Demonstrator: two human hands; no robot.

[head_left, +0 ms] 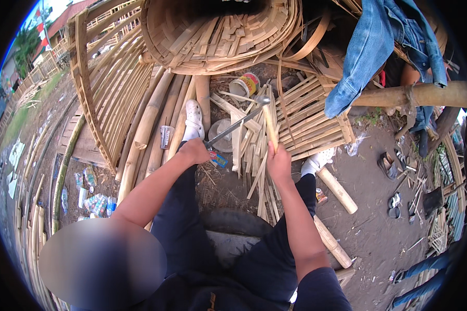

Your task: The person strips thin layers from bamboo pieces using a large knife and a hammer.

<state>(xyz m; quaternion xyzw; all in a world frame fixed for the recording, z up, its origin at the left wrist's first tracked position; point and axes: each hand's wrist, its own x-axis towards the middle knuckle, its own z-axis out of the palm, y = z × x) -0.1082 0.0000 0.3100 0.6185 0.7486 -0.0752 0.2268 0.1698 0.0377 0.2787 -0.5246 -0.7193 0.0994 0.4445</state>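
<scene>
Basket: A large, round tan basket of woven bamboo (223, 46) fills the far centre.
Strips: A loose pile of pale, flat bamboo strips (250, 155) lies between two white shoes (194, 120).
Blade: The left hand (194, 152) is closed around the near end of a long, straight grey metal blade (234, 126), slanting far and right.
Stick: The right hand (279, 163) grips a slim, pale yellow stick (270, 123), its far end at the blade's; contact cannot be told.
</scene>
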